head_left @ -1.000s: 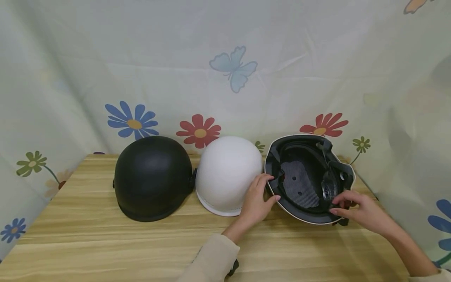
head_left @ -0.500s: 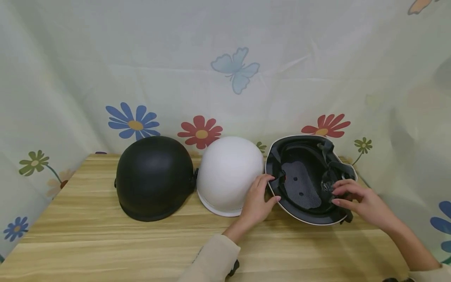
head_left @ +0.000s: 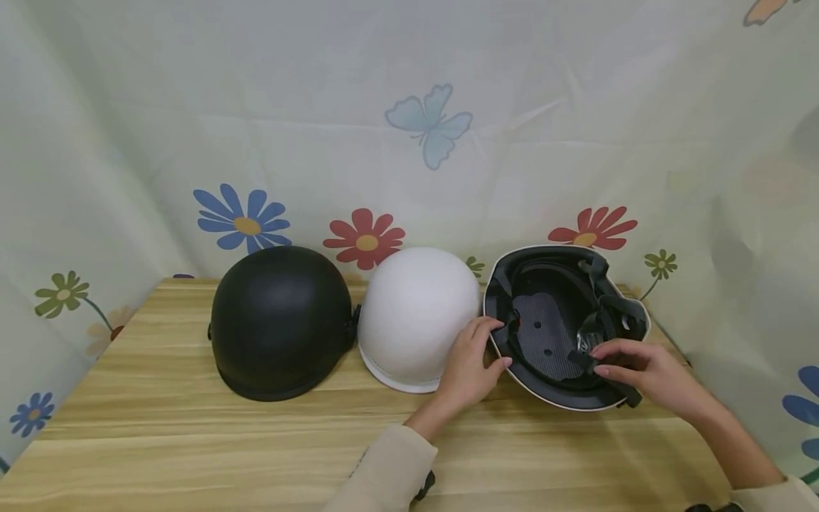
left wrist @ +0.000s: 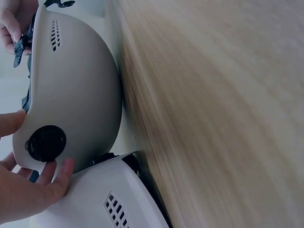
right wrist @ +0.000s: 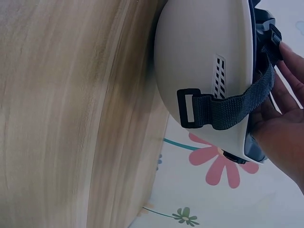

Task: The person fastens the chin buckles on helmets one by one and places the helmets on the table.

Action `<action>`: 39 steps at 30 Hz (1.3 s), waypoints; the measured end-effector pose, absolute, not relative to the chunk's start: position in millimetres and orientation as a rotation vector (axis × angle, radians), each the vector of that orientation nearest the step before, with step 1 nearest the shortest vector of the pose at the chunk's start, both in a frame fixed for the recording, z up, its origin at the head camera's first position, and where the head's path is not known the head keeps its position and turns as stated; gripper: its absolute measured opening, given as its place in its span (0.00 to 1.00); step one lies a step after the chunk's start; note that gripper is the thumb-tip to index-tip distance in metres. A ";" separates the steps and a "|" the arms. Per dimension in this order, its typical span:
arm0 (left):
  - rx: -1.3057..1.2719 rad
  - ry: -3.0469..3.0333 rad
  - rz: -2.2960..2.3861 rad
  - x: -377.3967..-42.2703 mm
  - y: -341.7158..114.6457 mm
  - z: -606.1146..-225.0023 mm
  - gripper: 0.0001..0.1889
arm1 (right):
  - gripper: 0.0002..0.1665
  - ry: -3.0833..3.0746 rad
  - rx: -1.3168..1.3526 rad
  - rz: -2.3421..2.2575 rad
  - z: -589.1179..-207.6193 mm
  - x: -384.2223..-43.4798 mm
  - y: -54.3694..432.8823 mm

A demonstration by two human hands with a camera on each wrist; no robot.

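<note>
A white helmet (head_left: 559, 398) lies upside down at the right, its black padded inside facing up. My left hand (head_left: 470, 363) grips its left edge; in the left wrist view the thumb is at the rim and fingers touch the outer shell beside a round black knob (left wrist: 46, 143). Over the helmet's right side, my right hand (head_left: 652, 373) pinches the black chin strap's buckle (head_left: 581, 360) between thumb and fingers. The chin strap (right wrist: 237, 111) drapes over the rim in the right wrist view, its slider loop (right wrist: 189, 108) hanging against the outside shell.
A second white helmet (head_left: 416, 306) stands dome up just left of the upturned one. Left of that is a black helmet (head_left: 278, 320), also dome up. All are on a wooden table (head_left: 224, 455), before a flower-printed cloth (head_left: 512, 171).
My right hand has lifted, then come back down and left, bringing the strap buckle into view over the helmet's inside. My left hand keeps its grip on the rim.
</note>
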State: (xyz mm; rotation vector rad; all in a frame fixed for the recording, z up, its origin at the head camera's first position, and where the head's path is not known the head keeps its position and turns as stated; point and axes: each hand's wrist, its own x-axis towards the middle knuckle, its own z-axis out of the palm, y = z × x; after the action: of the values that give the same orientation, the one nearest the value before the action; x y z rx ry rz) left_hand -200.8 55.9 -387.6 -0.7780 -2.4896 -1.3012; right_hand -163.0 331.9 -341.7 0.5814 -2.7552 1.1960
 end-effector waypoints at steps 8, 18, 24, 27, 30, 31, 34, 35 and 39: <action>-0.715 -2.432 -1.210 -203.0 60.6 -382.9 0.20 | 0.10 -2.778 0.602 1.198 -341.6 -162.1 330.4; -0.674 -2.444 -1.118 -208.2 64.2 -375.7 0.13 | 0.09 -2.770 0.647 1.235 -342.6 -161.4 328.8; -0.710 -2.406 -1.219 -212.0 64.4 -376.9 0.11 | 0.09 -2.779 0.638 1.230 -342.7 -161.5 330.2; -0.735 -2.390 -1.294 -213.4 64.0 -376.8 0.09 | 0.10 -2.788 0.624 1.228 -342.2 -161.3 330.5; -0.753 -2.378 -1.358 -213.7 63.8 -375.2 0.07 | 0.09 -2.784 0.623 1.235 -342.2 -161.4 330.7; -0.756 -2.378 -1.376 -213.7 63.7 -374.6 0.07 | 0.09 -2.785 0.620 1.234 -342.3 -161.3 330.8; -0.754 -2.380 -1.427 -213.7 64.2 -372.9 0.05 | 0.09 -2.790 0.614 1.236 -342.5 -161.3 331.0; -0.752 -2.378 -1.443 -213.7 64.5 -372.5 0.05 | 0.09 -2.791 0.612 1.233 -342.6 -161.3 331.2; -0.724 -2.383 -1.482 -213.0 64.8 -369.3 0.05 | 0.09 -2.787 0.616 1.231 -343.3 -162.6 331.5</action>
State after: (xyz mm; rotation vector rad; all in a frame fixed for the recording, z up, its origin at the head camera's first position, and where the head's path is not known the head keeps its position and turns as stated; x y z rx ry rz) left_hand -213.0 64.8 -369.3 -0.7242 -2.3828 -1.4822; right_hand -162.6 331.5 -343.3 0.6156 -2.7871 1.2309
